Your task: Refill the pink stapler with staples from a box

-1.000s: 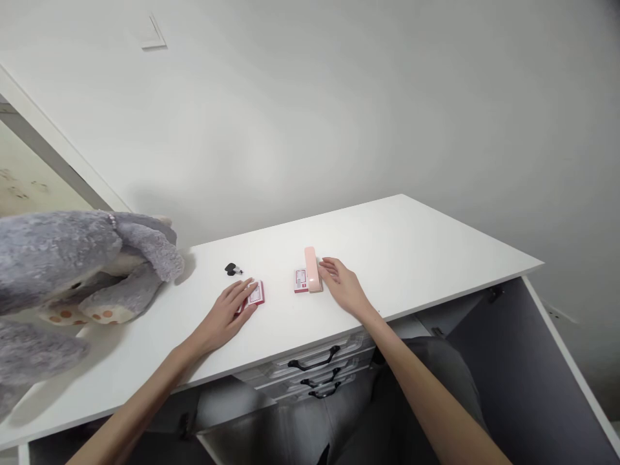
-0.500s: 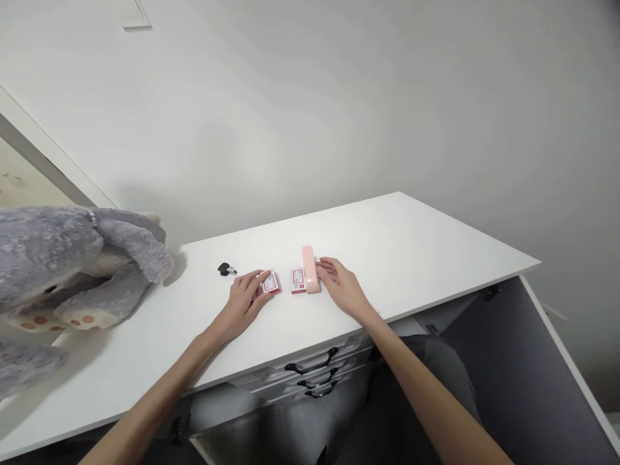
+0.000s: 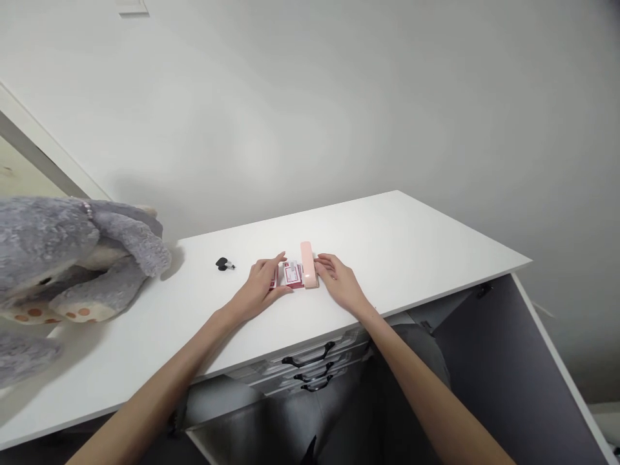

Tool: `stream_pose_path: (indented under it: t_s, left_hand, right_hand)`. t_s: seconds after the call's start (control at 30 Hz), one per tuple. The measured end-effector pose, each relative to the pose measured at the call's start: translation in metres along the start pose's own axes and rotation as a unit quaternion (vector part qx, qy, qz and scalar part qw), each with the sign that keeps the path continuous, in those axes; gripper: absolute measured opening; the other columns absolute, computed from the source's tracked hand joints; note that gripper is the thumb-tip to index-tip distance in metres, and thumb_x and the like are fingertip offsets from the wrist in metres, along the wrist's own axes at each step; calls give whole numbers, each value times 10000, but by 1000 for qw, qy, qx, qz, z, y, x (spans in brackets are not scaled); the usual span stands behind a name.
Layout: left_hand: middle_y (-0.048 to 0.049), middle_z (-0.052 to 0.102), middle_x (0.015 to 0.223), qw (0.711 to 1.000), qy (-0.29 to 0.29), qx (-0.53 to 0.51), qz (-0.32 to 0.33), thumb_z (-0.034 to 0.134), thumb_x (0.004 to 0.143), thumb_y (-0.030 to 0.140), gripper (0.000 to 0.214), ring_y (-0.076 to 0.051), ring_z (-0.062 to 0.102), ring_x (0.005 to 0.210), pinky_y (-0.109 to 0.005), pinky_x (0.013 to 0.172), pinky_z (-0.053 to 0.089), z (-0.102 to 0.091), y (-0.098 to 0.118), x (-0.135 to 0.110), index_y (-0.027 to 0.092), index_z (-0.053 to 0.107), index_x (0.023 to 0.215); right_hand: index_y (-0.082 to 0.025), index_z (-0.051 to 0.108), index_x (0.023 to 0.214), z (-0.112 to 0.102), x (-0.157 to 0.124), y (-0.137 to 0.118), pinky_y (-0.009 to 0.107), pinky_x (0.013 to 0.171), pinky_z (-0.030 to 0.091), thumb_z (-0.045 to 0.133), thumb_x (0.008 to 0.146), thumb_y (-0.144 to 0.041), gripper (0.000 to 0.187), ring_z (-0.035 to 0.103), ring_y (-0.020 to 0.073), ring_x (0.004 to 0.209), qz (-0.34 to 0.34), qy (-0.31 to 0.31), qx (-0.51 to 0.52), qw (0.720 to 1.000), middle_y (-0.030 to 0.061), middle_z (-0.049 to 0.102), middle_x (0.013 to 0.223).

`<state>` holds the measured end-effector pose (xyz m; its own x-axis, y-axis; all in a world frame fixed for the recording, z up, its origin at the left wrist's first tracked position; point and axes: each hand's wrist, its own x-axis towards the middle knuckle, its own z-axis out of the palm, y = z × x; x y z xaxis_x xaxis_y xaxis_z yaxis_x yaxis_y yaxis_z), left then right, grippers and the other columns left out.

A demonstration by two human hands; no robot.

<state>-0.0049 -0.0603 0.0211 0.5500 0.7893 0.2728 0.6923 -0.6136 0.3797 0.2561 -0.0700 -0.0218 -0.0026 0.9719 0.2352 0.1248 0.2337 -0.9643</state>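
A pink stapler (image 3: 309, 266) stands lengthwise away from me on the white tabletop. Just left of it lies a small red-and-white staple-like box (image 3: 292, 274), and another such box shows partly behind it against the stapler. My left hand (image 3: 259, 287) lies around these boxes with thumb and index finger apart; a further red-and-white piece (image 3: 274, 279) shows beneath its palm side. It looks open, gripping nothing firmly. My right hand (image 3: 341, 284) rests to the right of the stapler, fingers loosely bent, fingertips at or against its side. Whether they touch it is hard to tell.
A small black-and-silver object (image 3: 225, 264) lies farther left on the tabletop (image 3: 387, 245). A big grey plush toy (image 3: 97, 258) sits at the left end. Drawers with black handles (image 3: 310, 355) are below the front edge; a wall (image 3: 310, 116) rises behind.
My left hand has moved right, bringing a red-and-white box up to the one beside the stapler, and its fingers have spread. My right hand stays by the stapler. The view has shifted slightly.
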Motion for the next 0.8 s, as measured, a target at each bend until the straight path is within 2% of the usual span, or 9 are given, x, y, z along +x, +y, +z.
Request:
stream_pose_path:
  t_s: [0.1,0.2,0.33,0.4,0.47,0.53,0.6,0.67,0.8]
  left_hand:
    - [-172,471,1612,998,41,31,28,663,975,619,865,-382,478,1425,-582,1173,424,-8,-3,1,311,271,1682]
    - [-185,479,1565,996,78,32,40,682,954,634,864,-372,511,1425,-554,1163,455,-10,1,10,290,308,1653]
    - [-194,469,1560,996,77,6,51,677,954,621,829,-365,536,1408,-541,1150,478,2,15,29,255,346,1620]
    - [-195,457,1580,996,70,-3,45,627,980,613,768,-368,501,1442,-558,1190,440,11,21,34,235,378,1601]
    - [-187,450,1594,995,95,-26,14,500,1042,599,660,-352,434,1502,-566,1260,357,18,23,33,217,418,1574]
    - [-178,443,1608,984,141,-88,-63,344,1094,589,599,-319,382,1548,-550,1311,280,23,22,28,210,449,1546]
    - [-179,441,1623,958,164,-177,-157,234,1106,617,628,-303,381,1562,-545,1321,267,27,18,22,210,462,1527]
    - [-174,428,1657,929,161,-252,-219,164,1095,665,685,-302,380,1579,-549,1313,294,32,13,20,224,452,1533]
    - [-123,328,1752,892,148,-359,-233,89,1049,754,787,-274,320,1632,-495,1310,345,45,11,28,273,382,1599]
  right_hand:
    - [-218,637,1309,0,0,0,482,1129,554,602,1026,-438,360,705,273,1302,0,-2,3,1000,158,737,1382]
    - [-214,633,1307,0,-1,-1,502,1135,546,598,1024,-448,369,704,285,1299,0,0,4,1000,166,734,1384]
    - [-200,633,1293,0,0,0,488,1115,562,592,1027,-439,360,714,279,1276,-5,3,5,1000,176,742,1359]
    - [-203,638,1292,0,0,1,466,1100,575,592,1031,-439,355,719,269,1266,-8,6,7,1000,169,747,1348]
    - [-212,647,1287,0,1,1,447,1092,583,598,1032,-442,347,722,260,1262,-10,9,9,1000,156,754,1337]
    - [-220,655,1285,0,0,0,442,1095,582,602,1032,-436,336,723,257,1265,-8,9,7,1000,146,758,1334]
    - [-219,659,1282,0,0,-1,449,1103,576,603,1030,-416,325,720,259,1272,-6,6,5,1000,146,755,1344]
    - [-218,663,1276,-1,0,-1,457,1112,571,610,1022,-397,315,718,262,1277,-4,2,6,1000,146,752,1353]
    - [-232,676,1268,-1,0,-2,467,1126,566,630,1010,-392,307,718,263,1281,-5,0,10,1000,133,761,1340]
